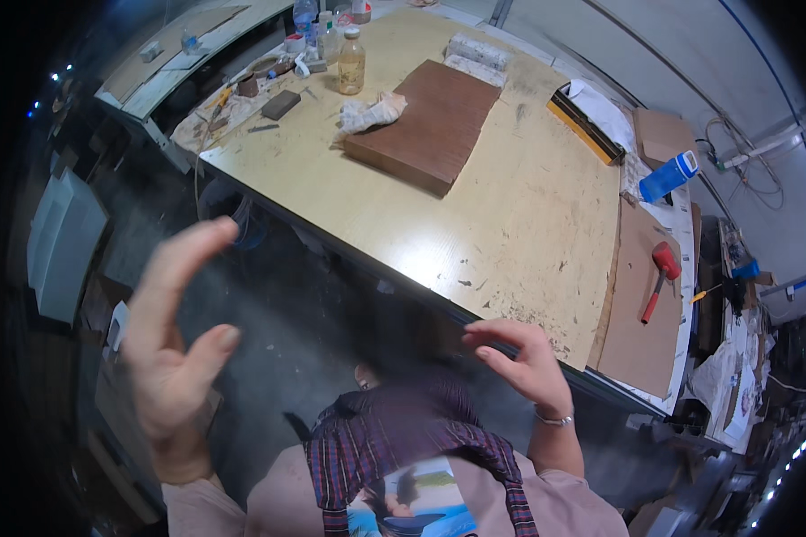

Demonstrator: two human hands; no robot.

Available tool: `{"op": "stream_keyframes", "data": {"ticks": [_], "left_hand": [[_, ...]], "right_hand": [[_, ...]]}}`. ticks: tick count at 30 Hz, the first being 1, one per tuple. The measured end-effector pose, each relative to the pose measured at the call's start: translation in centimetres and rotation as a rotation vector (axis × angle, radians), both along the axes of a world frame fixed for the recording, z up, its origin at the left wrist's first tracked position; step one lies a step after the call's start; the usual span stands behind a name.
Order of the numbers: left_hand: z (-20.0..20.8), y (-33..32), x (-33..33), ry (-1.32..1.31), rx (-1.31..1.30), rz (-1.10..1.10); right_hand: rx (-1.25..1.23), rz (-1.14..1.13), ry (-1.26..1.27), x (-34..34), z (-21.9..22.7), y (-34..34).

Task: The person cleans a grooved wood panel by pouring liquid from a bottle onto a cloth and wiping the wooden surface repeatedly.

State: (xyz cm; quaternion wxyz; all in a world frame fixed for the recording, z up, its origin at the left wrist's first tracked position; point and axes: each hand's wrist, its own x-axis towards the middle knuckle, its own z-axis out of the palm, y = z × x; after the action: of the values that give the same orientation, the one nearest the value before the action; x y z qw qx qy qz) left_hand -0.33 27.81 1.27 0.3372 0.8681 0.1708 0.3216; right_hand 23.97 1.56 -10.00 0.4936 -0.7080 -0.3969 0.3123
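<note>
Bright tabletop [528, 224] — small white glare, dim floor [278, 367], black fisheye rim

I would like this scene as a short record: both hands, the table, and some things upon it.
Table: pale yellow top, stained
Left hand: empty, raised, loosely curved
Right hand: empty, by the table's near edge
Board: brown, thick, lying flat
Cloth: whitish, crumpled, at the board's left edge
Bottle: capped, upright
Mallet: red, lying on cardboard

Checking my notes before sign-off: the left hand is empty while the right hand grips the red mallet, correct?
The right hand grips nothing; the head view shows the red mallet lying apart on the brown sheet. The left hand is indeed empty.
</note>
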Motion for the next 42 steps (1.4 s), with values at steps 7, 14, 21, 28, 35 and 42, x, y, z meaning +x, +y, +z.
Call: {"op": "stream_keyframes", "data": {"ticks": [7, 14, 21, 28, 35, 42], "left_hand": [[-11.1, 5.4, 1.3, 0.092, -0.526, -0.166], [-16.1, 8.1, 5.2, 0.274, -0.731, -0.327], [-18.6, 14.3, 10.7, 0.358, -0.769, -0.289], [-19.4, 20.1, 17.8, 0.302, -0.879, -0.292], [-17.0, 26.7, 22.3, 0.008, -0.124, -0.082], [-18.2, 34.5, 25.9, 0.004, -0.634, -0.369]], "right_hand": [[-0.012, 0.011, 0.154, 1.3, -5.9, 10.3], [0.008, -0.042, 0.014, 5.1, -9.9, 19.1], [0.178, -0.237, -0.441, 14.9, -11.1, 33.4], [0.116, -0.046, -1.176, 21.7, -10.2, 43.2], [0.198, 0.327, -0.509, 19.6, -3.3, 42.5], [0.142, 0.161, 0.28, 19.4, -3.0, 44.5]]}}
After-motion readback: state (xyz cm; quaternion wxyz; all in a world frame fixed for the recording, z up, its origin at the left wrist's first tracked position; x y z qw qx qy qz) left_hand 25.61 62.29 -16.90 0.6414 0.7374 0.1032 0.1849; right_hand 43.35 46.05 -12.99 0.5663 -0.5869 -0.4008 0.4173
